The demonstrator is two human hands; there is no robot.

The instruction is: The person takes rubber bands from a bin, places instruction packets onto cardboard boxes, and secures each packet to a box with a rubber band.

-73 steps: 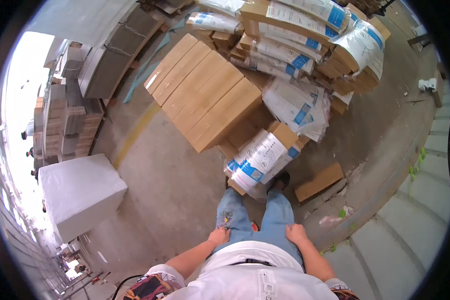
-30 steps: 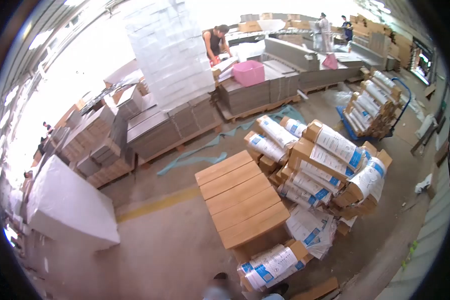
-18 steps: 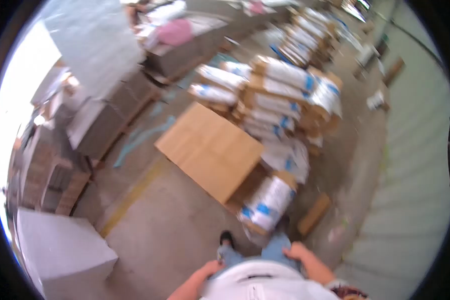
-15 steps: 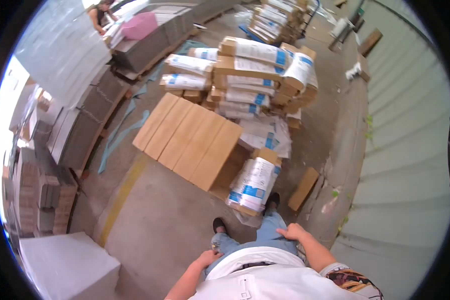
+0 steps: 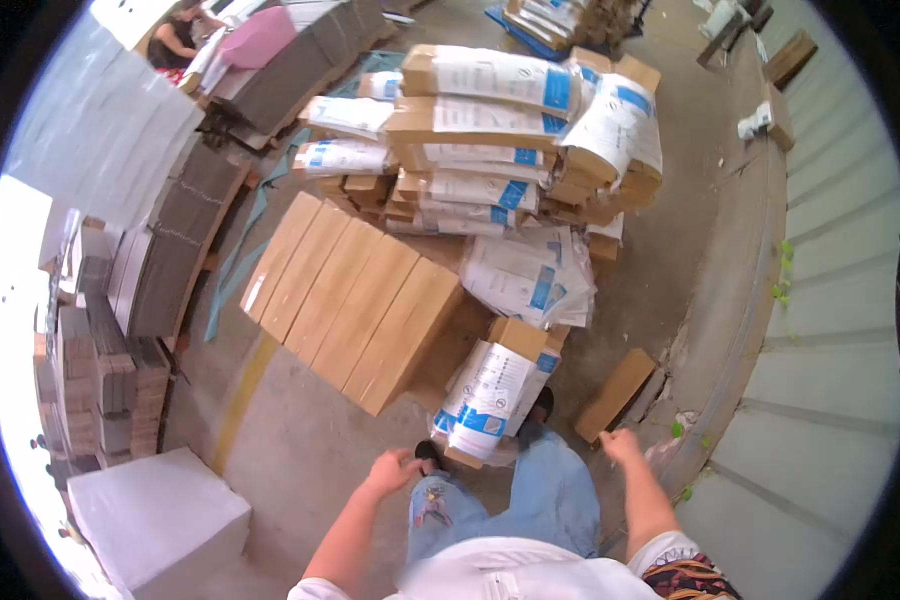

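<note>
My left hand hangs in the air beside my left leg, its fingers loosely apart and holding nothing. On the other side, my right hand is held out from my leg with the fingers curled in, and nothing shows in it. Just ahead of my feet lies a carton in printed white and blue plastic wrap. To its left stands a row of plain brown cartons, pushed side by side. A single brown carton lies on the floor beyond my right hand.
Wrapped cartons are heaped ahead, with loose printed plastic bags in front. Grey stacked sheets stand on the left, near a white block. A corrugated wall runs along the right. Another person is at the back left.
My hands have come away from my thighs and moved forward and apart. My view has moved closer to the cartons.
</note>
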